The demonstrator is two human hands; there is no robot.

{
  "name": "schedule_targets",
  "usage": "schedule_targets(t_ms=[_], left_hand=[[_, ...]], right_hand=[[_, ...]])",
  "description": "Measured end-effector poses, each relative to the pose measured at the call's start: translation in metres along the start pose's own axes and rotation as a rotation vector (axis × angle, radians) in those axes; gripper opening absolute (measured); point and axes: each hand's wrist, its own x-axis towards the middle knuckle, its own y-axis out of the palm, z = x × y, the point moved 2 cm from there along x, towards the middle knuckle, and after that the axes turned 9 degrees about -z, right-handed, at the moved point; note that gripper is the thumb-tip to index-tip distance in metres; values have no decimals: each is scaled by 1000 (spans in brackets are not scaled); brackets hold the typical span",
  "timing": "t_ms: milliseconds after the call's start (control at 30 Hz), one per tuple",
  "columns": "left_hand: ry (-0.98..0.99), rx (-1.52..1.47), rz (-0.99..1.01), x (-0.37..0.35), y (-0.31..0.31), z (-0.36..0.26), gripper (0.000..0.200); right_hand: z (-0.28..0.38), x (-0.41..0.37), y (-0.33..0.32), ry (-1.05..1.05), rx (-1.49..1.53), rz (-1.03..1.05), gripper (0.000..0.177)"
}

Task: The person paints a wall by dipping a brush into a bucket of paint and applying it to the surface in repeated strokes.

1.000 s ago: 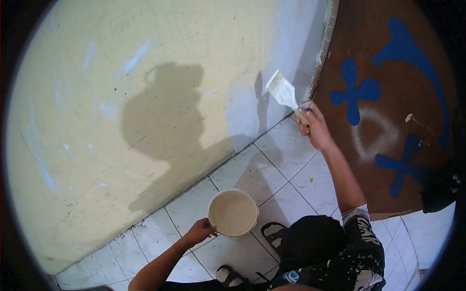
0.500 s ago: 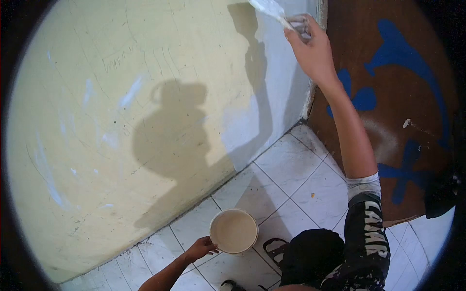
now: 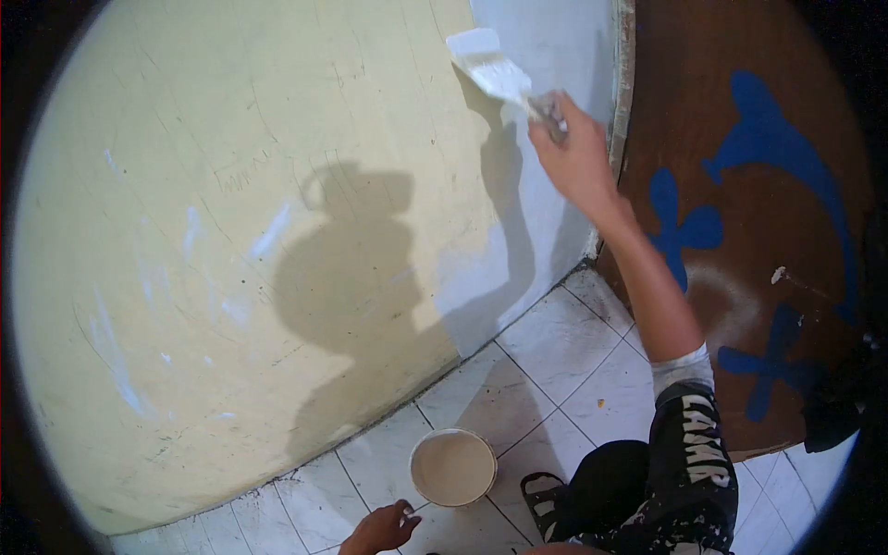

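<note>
My right hand is closed round the handle of a paintbrush, its wide bristles coated in white. The bristles overlap the cream wall near the border with the white-painted strip. Below, a round bucket of pale paint stands on the floor. My left hand is just below and left of the bucket, clear of its rim, fingers loosely curled with a gap at the thumb and nothing held. White paint marks its fingertips.
Streaks of white paint dot the cream wall at the left. On the right stands a brown panel with blue painted shapes. White tiles cover the floor, and my sandalled foot rests beside the bucket.
The brush and my right hand have come lower in view, the bristles now fully visible. My left hand has let go of the bucket rim and moved down. The whole view has shifted slightly.
</note>
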Motion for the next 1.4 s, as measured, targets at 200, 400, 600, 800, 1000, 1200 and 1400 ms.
schedule_targets(t_ms=[200, 400, 600, 800, 1000, 1200, 1400], left_hand=[[37, 61, -111, -20, -18, -32, 36], [-108, 117, -29, -12, -3, 4, 33], [-104, 100, -97, -10, -14, -11, 37], [-63, 134, -148, -25, -12, -9, 36], [-86, 187, -150, -32, -7, 4, 36], [-95, 187, -142, -27, -5, 1, 36], [-86, 158, -125, -19, 0, 4, 36]], right_hand=[[-98, -142, 3, 57, -19, 140, 32], [-23, -34, -40, 47, -52, -11, 39], [41, 66, -23, -169, -56, -38, 33], [-23, -32, 15, -72, -107, 80, 42], [-82, -140, -11, 200, -137, 396, 45], [-59, -25, -45, -109, -138, 32, 37], [-3, 84, -28, -190, -120, 13, 25]])
